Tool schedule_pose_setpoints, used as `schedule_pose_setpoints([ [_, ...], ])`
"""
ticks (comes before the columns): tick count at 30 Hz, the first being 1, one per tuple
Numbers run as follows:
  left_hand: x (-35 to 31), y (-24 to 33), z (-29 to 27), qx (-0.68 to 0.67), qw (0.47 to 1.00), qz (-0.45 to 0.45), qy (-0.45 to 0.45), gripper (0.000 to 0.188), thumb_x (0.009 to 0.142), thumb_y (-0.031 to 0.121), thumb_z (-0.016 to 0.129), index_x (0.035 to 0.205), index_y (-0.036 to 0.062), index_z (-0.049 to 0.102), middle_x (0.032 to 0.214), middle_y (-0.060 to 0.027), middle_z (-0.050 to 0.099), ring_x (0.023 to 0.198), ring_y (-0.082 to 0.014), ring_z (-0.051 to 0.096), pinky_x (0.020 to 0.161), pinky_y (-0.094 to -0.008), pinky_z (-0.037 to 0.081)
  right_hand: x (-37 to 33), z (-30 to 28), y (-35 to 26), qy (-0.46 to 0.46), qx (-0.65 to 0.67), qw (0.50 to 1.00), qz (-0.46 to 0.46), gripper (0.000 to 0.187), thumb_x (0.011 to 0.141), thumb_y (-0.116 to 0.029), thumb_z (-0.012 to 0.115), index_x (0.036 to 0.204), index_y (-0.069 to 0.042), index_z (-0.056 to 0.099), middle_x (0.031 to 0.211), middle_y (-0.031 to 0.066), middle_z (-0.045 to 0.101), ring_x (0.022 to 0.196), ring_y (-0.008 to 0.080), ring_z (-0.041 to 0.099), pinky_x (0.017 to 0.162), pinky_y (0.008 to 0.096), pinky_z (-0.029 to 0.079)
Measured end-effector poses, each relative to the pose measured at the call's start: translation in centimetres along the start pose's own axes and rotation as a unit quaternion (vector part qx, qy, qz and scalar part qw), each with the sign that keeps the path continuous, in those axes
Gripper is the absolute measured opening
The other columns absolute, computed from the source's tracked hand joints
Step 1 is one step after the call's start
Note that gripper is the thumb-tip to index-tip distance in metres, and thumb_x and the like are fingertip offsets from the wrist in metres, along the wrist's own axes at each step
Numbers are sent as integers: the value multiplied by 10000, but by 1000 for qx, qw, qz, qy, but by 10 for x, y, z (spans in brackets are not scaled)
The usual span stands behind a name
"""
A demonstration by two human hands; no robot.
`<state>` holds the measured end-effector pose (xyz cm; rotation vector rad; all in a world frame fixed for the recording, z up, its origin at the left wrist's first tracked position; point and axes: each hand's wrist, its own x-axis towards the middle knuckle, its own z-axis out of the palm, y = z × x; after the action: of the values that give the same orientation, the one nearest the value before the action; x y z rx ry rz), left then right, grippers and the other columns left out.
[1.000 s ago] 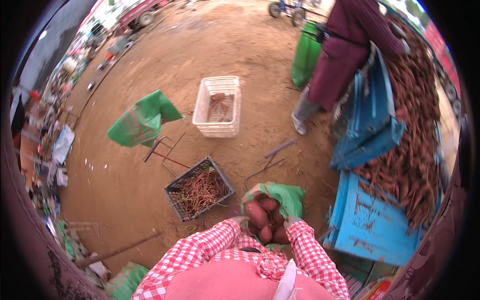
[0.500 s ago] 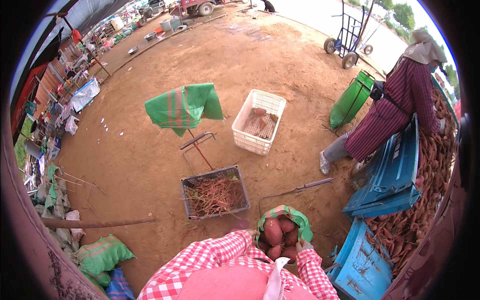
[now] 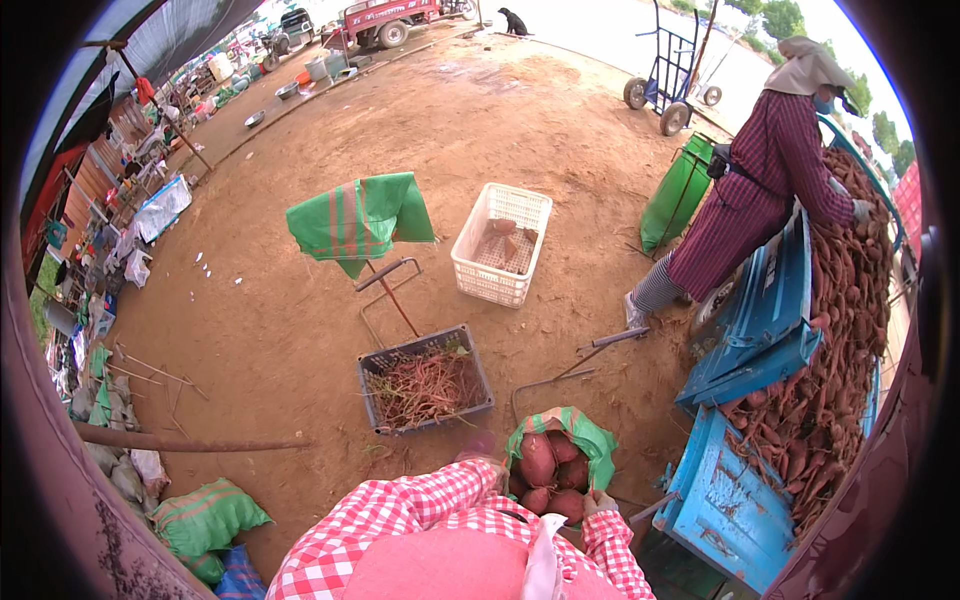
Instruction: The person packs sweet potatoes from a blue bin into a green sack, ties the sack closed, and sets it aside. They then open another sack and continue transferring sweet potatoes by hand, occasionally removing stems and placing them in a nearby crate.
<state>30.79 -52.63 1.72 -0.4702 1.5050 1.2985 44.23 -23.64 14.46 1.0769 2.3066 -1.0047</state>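
Note:
A green woven sack (image 3: 598, 440) stands upright with its mouth spread, full of large reddish sweet potatoes (image 3: 538, 458). My right hand (image 3: 600, 503) is closed on the near right part of its rim. At the left side of the rim is my left hand (image 3: 496, 474), closed on the sack's edge, its fingers partly hidden. Just left of the sack sits a dark plastic crate (image 3: 486, 388) of thin reddish roots and stems.
A white crate (image 3: 490, 287) with a few sweet potatoes stands ahead. Another green sack (image 3: 362, 215) hangs over a metal stand. On the right, a person (image 3: 765, 170) reaches into a blue truck bed (image 3: 722, 508) heaped with sweet potatoes. Filled sacks (image 3: 212, 510) lie at left.
My view has shifted slightly, so the scene sits a little to the left. Both hands stay at the sack's rim. The person by the truck has moved an arm over the heap.

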Motion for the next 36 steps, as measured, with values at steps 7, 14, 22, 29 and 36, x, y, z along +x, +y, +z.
schedule_pose_setpoints([
  [7,-31,-9,16,82,996,40,8,294,934,277,535,1123,73,633,1027,-173,651,1004,-330,606,858,-473,497,-58,13,41,44,72,996,-39,319,882,-308,576,992,-30,688,828,214,690,823,331,693,740,430,518],
  [14,-63,15,-24,291,951,106,-6,288,933,277,533,1101,78,657,1039,-166,655,1049,-313,608,893,-450,498,-105,79,25,83,160,984,-4,360,888,-386,633,913,-30,682,722,154,668,707,259,672,675,394,518],
  [22,-105,36,-122,369,921,12,-122,258,869,214,668,1062,43,678,782,-31,650,650,-129,585,662,-282,546,-191,139,-51,131,204,969,54,314,915,-333,524,1003,-60,651,887,241,656,897,411,640,760,475,500],
  [29,-137,35,-106,386,915,-67,-97,228,874,274,664,962,67,698,623,-10,583,462,-109,496,445,-273,391,-212,169,-35,-52,123,984,121,340,912,-331,545,1111,-77,651,980,233,675,980,375,655,816,443,505],
  [36,-128,33,-87,263,956,-118,-57,216,882,209,668,952,6,681,757,-46,648,571,-122,573,524,-275,499,-219,167,20,-23,347,913,212,279,919,-186,574,1132,-25,657,916,138,714,871,221,698,763,338,540],
])
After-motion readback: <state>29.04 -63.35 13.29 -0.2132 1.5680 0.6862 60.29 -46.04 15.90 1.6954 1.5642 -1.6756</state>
